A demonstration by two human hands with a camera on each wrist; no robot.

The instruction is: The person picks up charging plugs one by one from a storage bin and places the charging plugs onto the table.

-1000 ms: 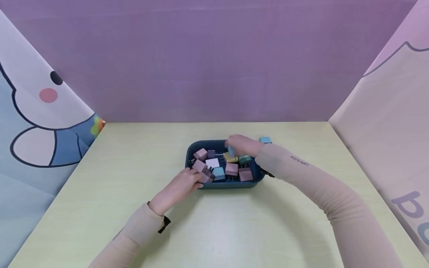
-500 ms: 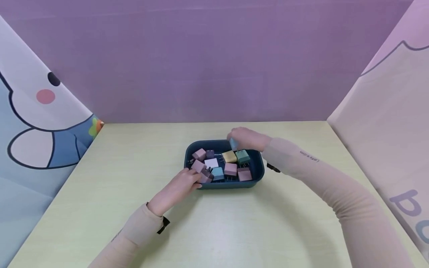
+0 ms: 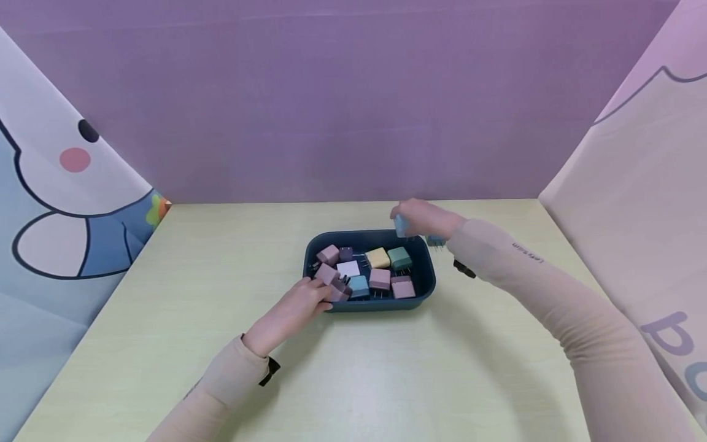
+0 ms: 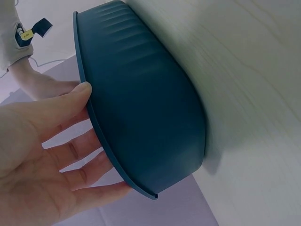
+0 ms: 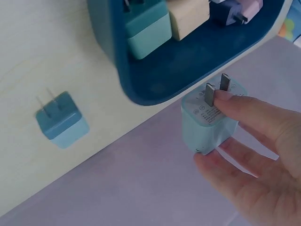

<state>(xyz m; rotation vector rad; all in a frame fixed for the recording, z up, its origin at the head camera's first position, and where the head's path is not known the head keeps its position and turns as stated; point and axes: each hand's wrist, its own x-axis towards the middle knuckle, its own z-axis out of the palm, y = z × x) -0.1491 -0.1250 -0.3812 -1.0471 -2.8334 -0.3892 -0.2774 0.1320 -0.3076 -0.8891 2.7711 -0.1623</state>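
My right hand (image 3: 428, 218) pinches a light blue charger plug (image 5: 207, 127) between thumb and fingers, its two metal prongs bare beside the thumb. It is held at the far right rim of a dark blue tray (image 3: 381, 306). At the tray's near left corner, my left hand (image 3: 293, 313) grips the rim; the left wrist view has the thumb on the outer wall (image 4: 141, 94) and the fingers over the edge. Inside lie several chargers: pink ones (image 3: 380, 279), a yellow one (image 3: 378, 258), a green one (image 3: 399, 258), a white one (image 3: 348, 269) and a blue one (image 3: 359, 286).
Another blue charger (image 5: 63, 121) lies on the pale table (image 3: 386, 380) beyond the tray's right end, partly hidden by the right wrist in the head view. A purple backdrop (image 3: 353, 98) rises behind the table, with printed cloth sides left and right.
My right hand has moved from over the tray back and to the right with the blue charger, uncovering the yellow and green chargers. The left hand stays at the tray's corner.
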